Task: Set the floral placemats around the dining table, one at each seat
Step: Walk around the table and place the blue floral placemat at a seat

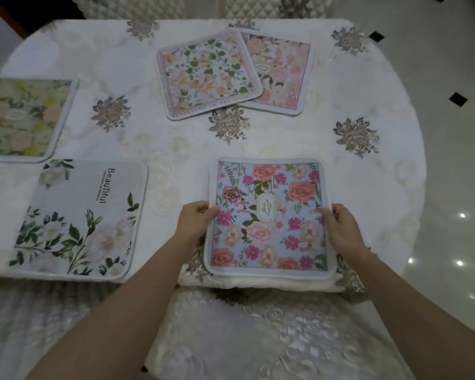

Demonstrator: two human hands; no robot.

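Blue, strewn with pink and coral roses, the blue mat sits at the near edge of the table, right in front of the person, with an oval label at its centre. Its near border reaches the fold where the cloth drops over the table's rim. Whether it lies fully flat or is slightly lifted cannot be told.

The left hand grips the mat's left edge about halfway along, thumb on top and fingers curled at the border. The right hand grips the right edge at about the same height, fingers curled over the border. Both forearms reach in from below.

To the left, also along the near edge and apart from the blue mat, lies the white mat, printed with green leaves, pale blooms and the word "Beautiful". Just beyond it, at the far left, is the green mat, partly cut off by the frame. Across the table, the peach mat lies tilted and overlaps the left part of the pink mat.

The cloth is white with grey-brown embroidered flowers. A quilted chair stands at the far side, and another covered seat is below the near edge. Glossy pale floor with small black diamonds shows at the right.
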